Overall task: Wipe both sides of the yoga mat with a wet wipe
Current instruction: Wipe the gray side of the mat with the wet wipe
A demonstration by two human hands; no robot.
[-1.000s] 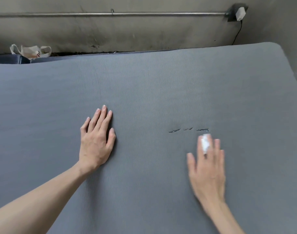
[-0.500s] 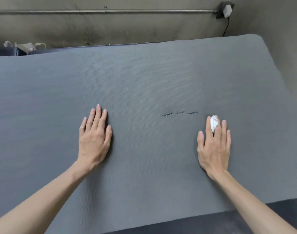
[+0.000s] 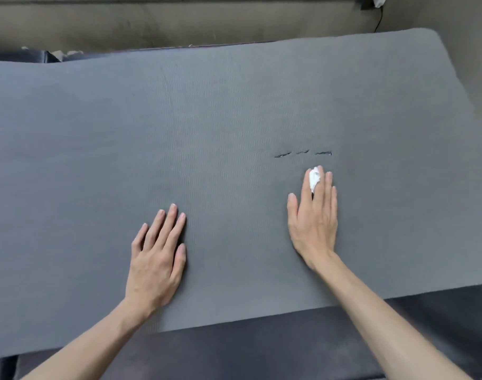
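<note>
Right hand (image 3: 313,223) lies flat on the mat, fingers straight and together, pressing a small bunched white wet wipe (image 3: 314,177) under the index and middle fingertips; only a wad of it shows between those fingers. Left hand (image 3: 157,256) lies palm down, fingers straight and slightly spread, holding nothing, just bracing the mat, well apart from the right. Both rest on the large dark grey ribbed foam yoga mat (image 3: 206,119), which is spread flat across a darker padded surface (image 3: 261,349) showing along the near edge; the mat's rounded far-right corner sits near a grimy beige wall (image 3: 179,23). Three short tears in a row (image 3: 303,153) mark the mat just beyond the right fingertips, not touching the wipe. Step in hand, judged: wiping the upper face, right section; the underside cannot be seen, so at least a flip seems left. To do it well: keep the palm low and pressure even, run overlapping strokes along the ribbing, keep the left hand planted so the mat does not creep or ripple, go lightly over the tears so the wipe does not snag or widen them, and refold the wad when it dries.
</note>
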